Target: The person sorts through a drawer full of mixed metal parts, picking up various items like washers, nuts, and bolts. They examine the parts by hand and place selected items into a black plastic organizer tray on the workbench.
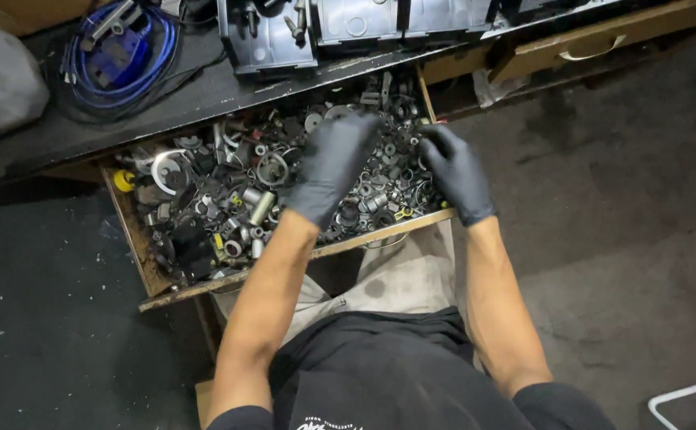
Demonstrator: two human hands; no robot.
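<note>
While both arms reach forward over the person's lap, the two hands, each in a black glove, work inside an open wooden drawer (142, 255) pulled out from under a dark workbench (204, 95). The left hand (332, 167) lies palm down over the middle of the drawer, its fingers spread and pointing toward the back edge, resting on a heap of small metal parts (228, 207) — rings, washers, bushings and short cylinders, mostly grey and black. It grips nothing that can be made out; whatever sits under the palm is hidden. The right hand (455, 171) is at the drawer's right edge, near the front right corner, fingers curled loosely with the tips down among the parts. Whether it pinches a piece cannot be told. The hands are apart, with a strip of parts between them.

Toward the drawer's left edge lie a large shiny ring (168, 170) and, just beside the back left corner, a small yellow piece (124, 180). A pale metal cylinder (262, 207) lies tilted near the middle, left of the left hand.

On the workbench top, a coil of blue cable (121, 64) sits toward the left end, and grey metal boxes (316, 28) stand along the far edge — one holding bolts.
</note>
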